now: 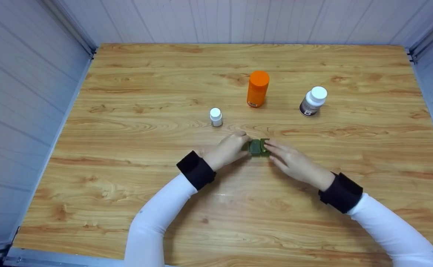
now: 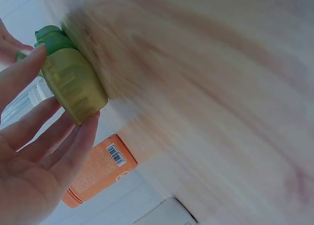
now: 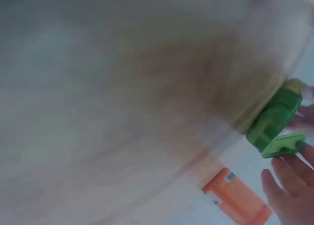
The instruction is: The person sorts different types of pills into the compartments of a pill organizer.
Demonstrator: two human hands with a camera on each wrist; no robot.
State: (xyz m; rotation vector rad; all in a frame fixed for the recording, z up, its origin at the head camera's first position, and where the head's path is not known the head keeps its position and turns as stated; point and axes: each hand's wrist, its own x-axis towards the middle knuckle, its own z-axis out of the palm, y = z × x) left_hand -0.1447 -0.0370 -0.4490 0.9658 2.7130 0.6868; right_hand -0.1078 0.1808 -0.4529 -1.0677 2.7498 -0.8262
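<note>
A small green pill box [image 1: 255, 147] lies on the table between both hands. In the left wrist view its near end is a yellow-green compartment [image 2: 77, 85], with darker green beyond. My left hand [image 1: 229, 149] grips that left end between thumb and fingers. The right wrist view has a green lid [image 3: 285, 144] raised at the right end of the box. My right hand [image 1: 290, 159] touches this lid with its fingertips, the thumb held apart. What lies inside the box cannot be made out.
Behind the hands stand a small white bottle [image 1: 216, 117], an orange bottle [image 1: 258, 89] and a white bottle with a dark label [image 1: 312, 101]. Pale panel walls [image 1: 216, 22] border the wooden table [image 1: 146, 92] at the back and sides.
</note>
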